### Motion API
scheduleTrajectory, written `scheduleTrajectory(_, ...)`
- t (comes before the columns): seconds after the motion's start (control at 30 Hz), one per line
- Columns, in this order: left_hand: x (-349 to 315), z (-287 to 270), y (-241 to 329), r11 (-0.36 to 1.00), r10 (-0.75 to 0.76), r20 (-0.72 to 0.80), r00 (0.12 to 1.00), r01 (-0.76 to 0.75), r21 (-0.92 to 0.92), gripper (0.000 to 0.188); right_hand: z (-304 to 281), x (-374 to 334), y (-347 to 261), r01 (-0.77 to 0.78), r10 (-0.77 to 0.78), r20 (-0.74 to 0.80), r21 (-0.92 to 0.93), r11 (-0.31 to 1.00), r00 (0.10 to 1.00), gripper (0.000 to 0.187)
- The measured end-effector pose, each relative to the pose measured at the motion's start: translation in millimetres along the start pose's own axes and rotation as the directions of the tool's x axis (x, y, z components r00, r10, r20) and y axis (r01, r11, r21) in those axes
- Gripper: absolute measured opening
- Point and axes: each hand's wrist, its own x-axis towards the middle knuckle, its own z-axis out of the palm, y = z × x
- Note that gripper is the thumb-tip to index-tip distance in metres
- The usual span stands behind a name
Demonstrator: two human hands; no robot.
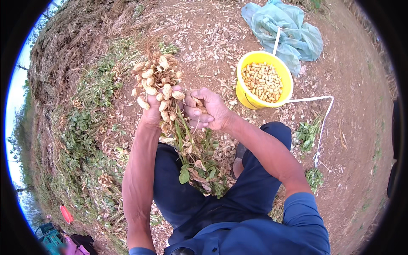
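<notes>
My left grip (151, 114) is closed around the plant (165, 105), with pods uppermost and leaves hanging between my legs (178, 182). My right grip (216, 109), just beside it, is curled around several loose pods (198, 101). Ahead and right, the yellow bucket (246, 98) stands on the soil (352, 144), containing more pods (262, 79). The blue-green bag (297, 40) lies just beyond the bucket. Leafy plants (80, 123) lie to the left.

Plain blue shirt (263, 239), matching blue sleeves (302, 214) above bare forearms (139, 187), dark navy trousers (176, 180)
</notes>
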Motion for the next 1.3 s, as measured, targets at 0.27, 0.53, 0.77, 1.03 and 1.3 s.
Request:
scheduleTrajectory(0.27, 9.5, 2.1, 2.2, 0.985, 0.053, -0.327, 0.944, 0.005, 0.173, 0.042, -38.3, -32.6, -104.8, 0.579, -0.415, -0.517, 0.204, 0.79, 0.748, 0.032)
scheduleTrajectory(0.53, 27.7, 12.1, -2.2, 0.995, 0.044, -0.467, 0.883, 0.004, 0.1, 0.019, -50.9, -65.6, -143.0, 0.724, -0.481, -0.706, 0.064, 0.686, 0.519, 0.045)
scheduleTrajectory(0.77, 31.0, 16.7, -11.4, 0.977, 0.11, -0.442, 0.89, -0.014, 0.215, 0.02, 31.6, -7.3, -44.1, 0.19, -0.592, -0.301, -0.757, 0.625, 0.748, 0.04)
scheduleTrajectory(1.03, 38.9, 25.0, -15.3, 0.812, 0.244, -0.338, 0.909, -0.001, 0.584, 0.02, 25.4, 12.2, -29.9, 0.1, -0.625, -0.101, -0.955, 0.278, 0.774, 0.039)
scheduleTrajectory(1.3, 41.6, 15.0, -15.7, 0.834, 0.03, -0.387, 0.922, 0.19, 0.517, 0.026, 25.8, 9.2, -25.9, 0.292, -0.44, -0.232, -0.479, 0.828, 0.867, 0.018)
